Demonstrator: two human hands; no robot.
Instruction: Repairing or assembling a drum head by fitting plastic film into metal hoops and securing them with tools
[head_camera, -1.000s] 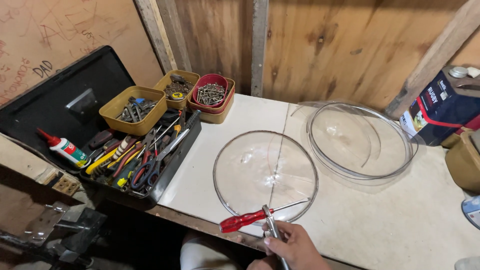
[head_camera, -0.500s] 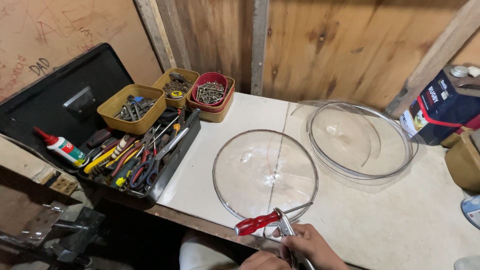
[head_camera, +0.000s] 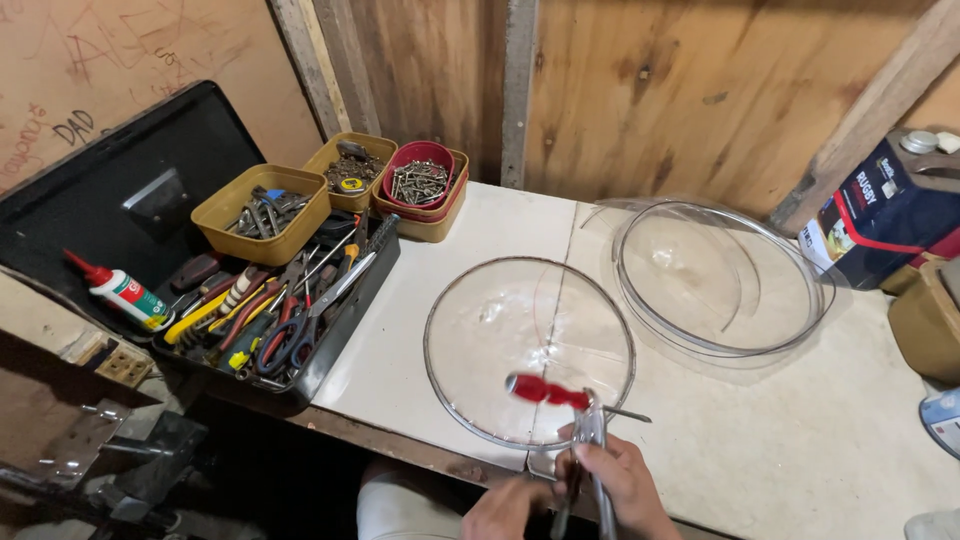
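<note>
Head view, looking down on a workbench. Right hand (head_camera: 622, 482), at the lower edge of the picture, is closed around the metal legs of a compass-like tool (head_camera: 592, 455); a red-handled screwdriver (head_camera: 553, 393) lies across the top of that tool, its handle pointing up and to the left, its thin shaft running right toward the tip. Left hand (head_camera: 500, 508) sits just beside the right, lower and partly cut off by the frame; its fingers curl toward the tool's lower legs, but whether they grip them cannot be told. The tool's long axis runs nearly straight away from the person, and the right hand is the nearer one to its pivot. Directly beyond the hands, touching the tool's upper end, a round clear dome (head_camera: 530, 350) rests on the white bench (head_camera: 420, 320), its near rim close to the bench edge. A second, larger clear dome (head_camera: 720, 275) lies farther off to the right, apart from the first. To the left stands an open black toolbox (head_camera: 150, 200) holding pliers and screwdrivers, with a glue bottle (head_camera: 120, 292), two yellow trays (head_camera: 262, 212) and a red bowl of screws (head_camera: 420, 180) behind it.
</note>
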